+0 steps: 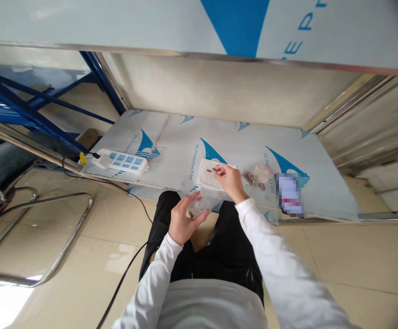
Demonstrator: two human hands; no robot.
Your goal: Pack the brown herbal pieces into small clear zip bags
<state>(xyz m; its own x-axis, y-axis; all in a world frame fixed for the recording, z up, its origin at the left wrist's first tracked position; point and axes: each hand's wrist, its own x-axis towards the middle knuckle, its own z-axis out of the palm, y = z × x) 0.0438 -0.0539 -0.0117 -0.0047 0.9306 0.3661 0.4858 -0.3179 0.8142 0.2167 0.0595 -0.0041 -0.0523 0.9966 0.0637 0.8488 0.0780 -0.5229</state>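
My left hand (184, 218) is curved round a clear, round plastic container (200, 204), with fingers and thumb on its sides, just in front of the table edge. Its contents are too faint to tell. Over a square white pad (204, 179) with a rounded pattern, my right hand (229, 180) pinches a small dark piece (209, 170) between thumb and fingertips. What this piece is I cannot make out. Close to the right wrist lie clear bags of small brown bits (250, 178), with a pale beige block (263, 173) beside them.
A white power strip (123, 161) with a plugged-in cable lies on the film-covered table (174, 160) at left. A blurred-out phone-like object (289, 194) rests near the right front edge. Overhead runs a shelf (133, 23). A chair's metal frame (85, 205) stands left.
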